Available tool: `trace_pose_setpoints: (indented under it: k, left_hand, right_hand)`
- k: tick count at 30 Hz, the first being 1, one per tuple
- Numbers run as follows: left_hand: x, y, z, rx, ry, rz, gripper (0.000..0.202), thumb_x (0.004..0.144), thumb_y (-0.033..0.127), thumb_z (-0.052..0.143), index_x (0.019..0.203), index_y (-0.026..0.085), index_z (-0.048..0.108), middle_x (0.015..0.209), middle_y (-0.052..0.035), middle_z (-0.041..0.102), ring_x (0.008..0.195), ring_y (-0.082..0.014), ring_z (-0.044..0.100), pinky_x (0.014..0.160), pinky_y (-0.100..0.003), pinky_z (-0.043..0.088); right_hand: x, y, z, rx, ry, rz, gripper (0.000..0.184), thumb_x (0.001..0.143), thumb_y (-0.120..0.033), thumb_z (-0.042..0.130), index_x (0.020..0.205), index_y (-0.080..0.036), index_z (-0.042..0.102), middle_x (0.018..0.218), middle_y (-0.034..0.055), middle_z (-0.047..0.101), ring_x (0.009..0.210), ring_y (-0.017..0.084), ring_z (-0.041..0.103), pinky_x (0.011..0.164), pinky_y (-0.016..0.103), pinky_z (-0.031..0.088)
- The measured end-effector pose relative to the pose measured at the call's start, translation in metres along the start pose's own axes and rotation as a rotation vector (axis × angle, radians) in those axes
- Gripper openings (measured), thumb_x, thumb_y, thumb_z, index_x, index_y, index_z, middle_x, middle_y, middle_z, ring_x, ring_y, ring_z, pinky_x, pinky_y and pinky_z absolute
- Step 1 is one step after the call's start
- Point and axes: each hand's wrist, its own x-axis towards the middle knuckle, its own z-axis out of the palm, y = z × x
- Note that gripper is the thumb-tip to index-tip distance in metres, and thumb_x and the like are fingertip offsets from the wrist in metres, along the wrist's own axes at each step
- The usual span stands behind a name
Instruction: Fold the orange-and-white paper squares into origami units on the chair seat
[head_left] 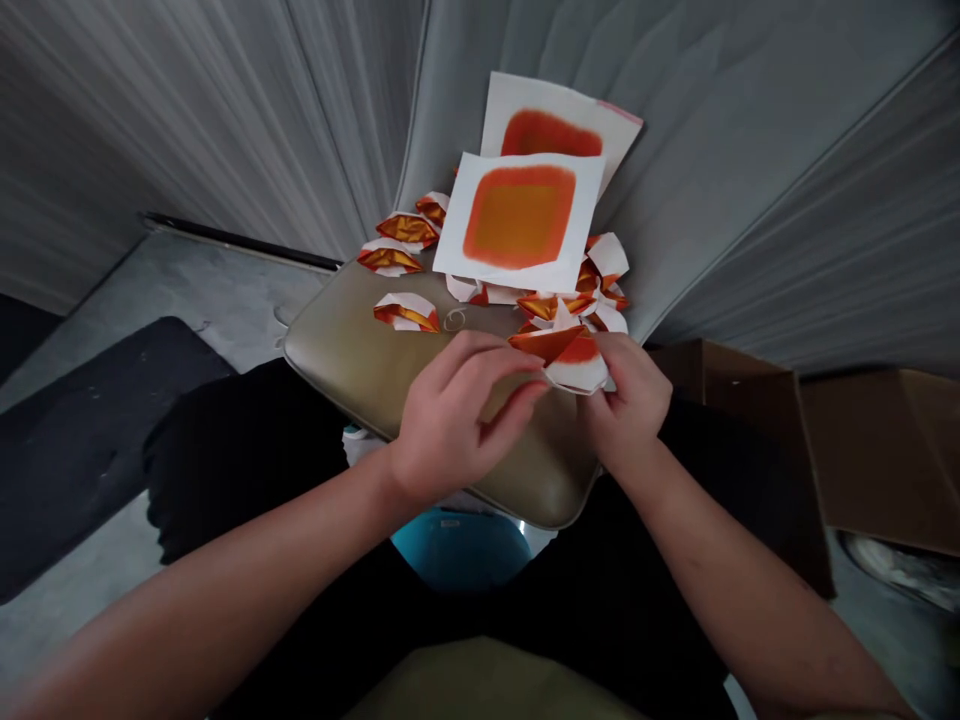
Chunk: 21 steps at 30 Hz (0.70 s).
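Note:
Both my hands pinch one folded paper piece (571, 358), orange and white, over a tan cushioned stool top (352, 360). My left hand (454, 415) grips its left edge with curled fingers. My right hand (626, 395) holds its right side. Several finished folded pieces (405, 312) lie on the stool beyond my hands. Two flat white sheets with orange squares lie at the far end, the nearer sheet (520, 220) overlapping the farther sheet (559, 118).
Grey curtain fabric (750, 170) hangs behind the stool. Brown cardboard boxes (885, 450) stand at the right. A dark mat (82, 430) lies on the grey floor at the left. A blue round object (461, 550) shows under the stool between my dark-clothed legs.

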Motion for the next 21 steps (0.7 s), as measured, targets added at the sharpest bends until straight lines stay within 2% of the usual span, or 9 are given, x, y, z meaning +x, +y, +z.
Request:
trace_pose_setpoints:
  k: [3, 7, 10, 13, 18, 21]
  left_hand:
    - [-0.002, -0.003, -0.003, 0.144, -0.025, 0.173, 0.028, 0.092, 0.025, 0.074, 0.116, 0.022, 0.061, 0.109, -0.0067, 0.073, 0.1, -0.0188, 0.07, 0.085, -0.032, 0.058]
    - [-0.004, -0.006, 0.0, 0.287, -0.046, 0.225, 0.026, 0.092, 0.027, 0.074, 0.115, 0.022, 0.064, 0.11, -0.0074, 0.073, 0.096, -0.0194, 0.07, 0.082, -0.032, 0.057]
    - [-0.003, -0.008, 0.004, 0.311, -0.038, 0.214, 0.028, 0.094, 0.025, 0.072, 0.12, 0.022, 0.064, 0.111, -0.0068, 0.073, 0.094, -0.0195, 0.07, 0.081, -0.034, 0.057]
    - [0.0, -0.007, 0.006, 0.223, 0.018, 0.148, 0.036, 0.092, 0.025, 0.074, 0.125, 0.021, 0.061, 0.111, -0.0079, 0.072, 0.099, -0.02, 0.07, 0.085, -0.034, 0.059]
    - [0.004, -0.006, 0.009, 0.075, 0.125, 0.069, 0.03, 0.087, 0.022, 0.08, 0.109, 0.024, 0.059, 0.103, -0.0048, 0.07, 0.097, -0.0177, 0.07, 0.085, -0.034, 0.061]
    - [0.006, -0.008, 0.013, 0.017, 0.171, 0.043, 0.036, 0.085, 0.024, 0.083, 0.11, 0.024, 0.057, 0.105, -0.0035, 0.069, 0.097, -0.0175, 0.07, 0.086, -0.035, 0.061]
  right_hand:
    - [0.0, -0.001, 0.0, 0.03, 0.023, 0.02, 0.022, 0.092, -0.022, 0.055, 0.107, -0.026, 0.072, 0.099, 0.0038, 0.079, 0.089, 0.022, 0.075, 0.075, 0.037, 0.058]
    - [-0.001, -0.002, 0.0, 0.052, 0.039, 0.015, 0.019, 0.092, -0.023, 0.058, 0.106, -0.025, 0.072, 0.099, 0.0042, 0.079, 0.088, 0.023, 0.074, 0.074, 0.037, 0.058]
    - [-0.001, -0.004, 0.0, 0.029, 0.038, 0.001, 0.021, 0.093, -0.024, 0.058, 0.107, -0.025, 0.072, 0.098, 0.005, 0.079, 0.087, 0.023, 0.075, 0.073, 0.038, 0.058]
    - [-0.001, -0.007, 0.0, 0.029, 0.042, 0.003, 0.021, 0.093, -0.023, 0.057, 0.106, -0.025, 0.073, 0.094, 0.0051, 0.078, 0.084, 0.023, 0.074, 0.07, 0.038, 0.058]
    - [-0.002, -0.01, -0.001, 0.069, 0.068, 0.034, 0.018, 0.092, -0.022, 0.058, 0.102, -0.026, 0.073, 0.092, 0.0039, 0.078, 0.081, 0.022, 0.073, 0.068, 0.036, 0.057]
    - [-0.001, -0.012, 0.0, 0.067, 0.082, 0.044, 0.019, 0.092, -0.022, 0.059, 0.104, -0.027, 0.073, 0.096, 0.0036, 0.078, 0.085, 0.022, 0.074, 0.07, 0.037, 0.057]
